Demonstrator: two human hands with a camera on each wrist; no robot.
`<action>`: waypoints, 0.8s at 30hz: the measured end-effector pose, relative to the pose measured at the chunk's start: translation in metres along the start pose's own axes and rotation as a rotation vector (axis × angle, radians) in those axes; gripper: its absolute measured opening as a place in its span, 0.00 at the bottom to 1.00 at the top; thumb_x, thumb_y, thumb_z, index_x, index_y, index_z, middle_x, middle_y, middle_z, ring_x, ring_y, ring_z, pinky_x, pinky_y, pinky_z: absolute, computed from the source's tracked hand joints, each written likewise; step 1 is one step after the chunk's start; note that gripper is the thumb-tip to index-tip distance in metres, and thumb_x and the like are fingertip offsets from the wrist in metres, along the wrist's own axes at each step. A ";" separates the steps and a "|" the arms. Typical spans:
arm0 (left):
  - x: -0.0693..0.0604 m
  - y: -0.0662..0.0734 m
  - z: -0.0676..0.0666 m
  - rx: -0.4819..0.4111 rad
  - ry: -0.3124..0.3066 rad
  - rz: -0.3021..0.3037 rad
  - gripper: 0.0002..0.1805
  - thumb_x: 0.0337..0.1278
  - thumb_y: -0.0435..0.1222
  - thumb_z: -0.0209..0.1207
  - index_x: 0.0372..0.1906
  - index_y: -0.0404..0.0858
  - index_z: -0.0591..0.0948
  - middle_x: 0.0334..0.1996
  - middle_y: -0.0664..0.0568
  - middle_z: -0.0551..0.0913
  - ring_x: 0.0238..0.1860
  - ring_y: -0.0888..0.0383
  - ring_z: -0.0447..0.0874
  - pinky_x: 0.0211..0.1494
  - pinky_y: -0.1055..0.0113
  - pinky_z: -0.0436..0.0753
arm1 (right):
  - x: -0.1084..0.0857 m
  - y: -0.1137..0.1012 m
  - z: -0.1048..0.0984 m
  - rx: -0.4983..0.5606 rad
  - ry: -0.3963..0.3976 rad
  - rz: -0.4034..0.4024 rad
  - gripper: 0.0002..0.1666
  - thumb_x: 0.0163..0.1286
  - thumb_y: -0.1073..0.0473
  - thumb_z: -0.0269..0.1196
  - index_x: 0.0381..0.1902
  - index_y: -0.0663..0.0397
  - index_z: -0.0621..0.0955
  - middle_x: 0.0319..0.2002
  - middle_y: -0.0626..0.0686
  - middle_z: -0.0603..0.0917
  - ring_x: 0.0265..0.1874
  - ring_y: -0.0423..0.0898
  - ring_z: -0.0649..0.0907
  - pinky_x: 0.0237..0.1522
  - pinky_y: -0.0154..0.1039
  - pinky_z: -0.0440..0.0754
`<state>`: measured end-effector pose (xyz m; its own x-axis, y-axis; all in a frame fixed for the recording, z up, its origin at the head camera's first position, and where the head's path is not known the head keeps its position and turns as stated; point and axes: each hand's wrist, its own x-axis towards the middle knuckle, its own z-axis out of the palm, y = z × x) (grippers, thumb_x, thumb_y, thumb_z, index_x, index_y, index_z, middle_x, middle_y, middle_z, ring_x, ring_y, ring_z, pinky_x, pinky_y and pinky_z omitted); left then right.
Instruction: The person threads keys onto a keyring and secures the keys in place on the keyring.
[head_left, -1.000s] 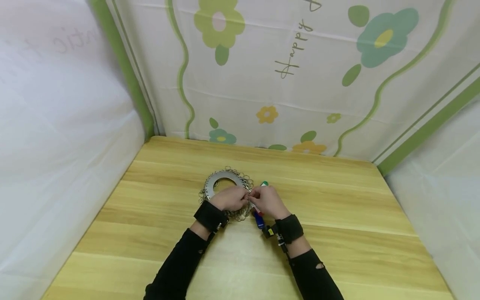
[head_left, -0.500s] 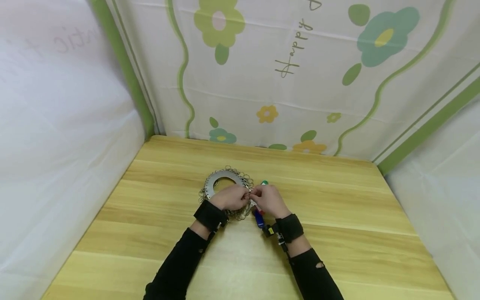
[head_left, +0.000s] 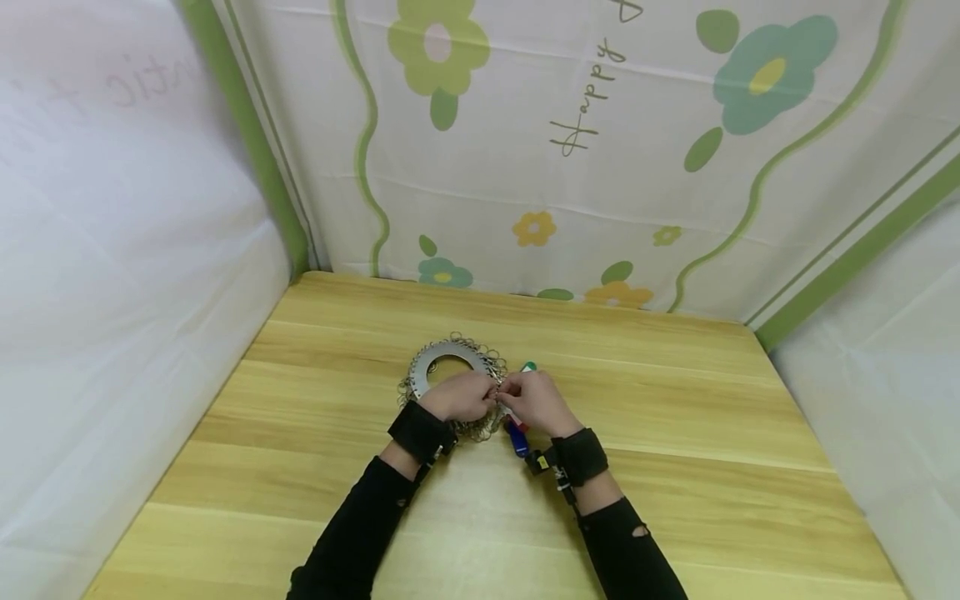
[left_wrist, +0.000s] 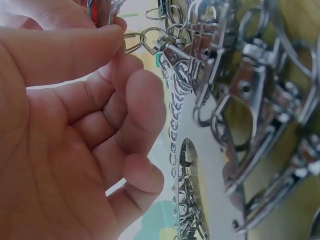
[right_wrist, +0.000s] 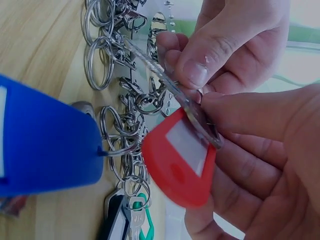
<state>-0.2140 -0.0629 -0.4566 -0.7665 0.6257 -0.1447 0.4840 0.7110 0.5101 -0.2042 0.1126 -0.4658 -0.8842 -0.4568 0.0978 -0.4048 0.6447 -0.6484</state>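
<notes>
A flat silver metal ring [head_left: 448, 353], edged with several swivel clasps and split rings [right_wrist: 99, 65], lies on the table. My left hand [head_left: 462, 396] reaches over its near right side. In the left wrist view, its thumb and forefinger pinch a split ring [left_wrist: 132, 43] linked to a swivel clasp [left_wrist: 172, 54]. My right hand [head_left: 536, 402] meets it fingertip to fingertip and pinches a key [right_wrist: 167, 85] by its head. A red key tag [right_wrist: 181, 162] hangs beside that key. Fingers hide where key and split ring meet.
A blue key tag [head_left: 517, 438] lies by the right wrist, and a green tag [head_left: 529, 367] sits beyond the right hand. A black tag [right_wrist: 117, 220] hangs from a ring. Printed curtain [head_left: 480, 167] encloses the wooden table [head_left: 675, 483].
Both hands stay at the same spot, with only slight finger movement at the pinched key and ring. The metal ring has not moved.
</notes>
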 end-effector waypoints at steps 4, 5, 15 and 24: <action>0.000 -0.001 0.001 -0.021 0.007 0.010 0.15 0.65 0.33 0.50 0.20 0.43 0.67 0.15 0.56 0.59 0.15 0.62 0.57 0.24 0.71 0.61 | 0.000 -0.001 -0.001 -0.008 0.005 0.000 0.06 0.65 0.61 0.63 0.29 0.50 0.85 0.23 0.47 0.82 0.16 0.38 0.76 0.23 0.35 0.75; 0.000 -0.002 0.001 -0.030 0.009 0.010 0.15 0.64 0.33 0.50 0.20 0.43 0.67 0.15 0.57 0.59 0.14 0.62 0.57 0.24 0.71 0.61 | 0.000 -0.001 -0.001 -0.011 0.008 0.002 0.06 0.65 0.61 0.63 0.29 0.51 0.85 0.23 0.47 0.82 0.16 0.38 0.76 0.23 0.35 0.75; 0.001 -0.003 0.001 -0.028 0.018 0.017 0.14 0.65 0.35 0.51 0.21 0.43 0.69 0.15 0.57 0.61 0.14 0.62 0.59 0.23 0.71 0.62 | -0.001 -0.002 -0.001 -0.040 0.050 0.050 0.06 0.65 0.63 0.63 0.28 0.50 0.84 0.21 0.43 0.78 0.15 0.38 0.73 0.22 0.34 0.72; -0.002 0.000 -0.001 0.001 0.004 0.007 0.14 0.66 0.32 0.48 0.22 0.42 0.70 0.16 0.56 0.64 0.15 0.62 0.61 0.24 0.71 0.62 | -0.002 -0.002 -0.002 -0.031 0.008 0.018 0.06 0.66 0.63 0.62 0.29 0.53 0.84 0.21 0.48 0.81 0.14 0.39 0.72 0.21 0.34 0.71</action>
<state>-0.2128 -0.0637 -0.4557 -0.7646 0.6296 -0.1376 0.4903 0.7069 0.5099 -0.2024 0.1129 -0.4632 -0.8932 -0.4400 0.0928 -0.3959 0.6714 -0.6265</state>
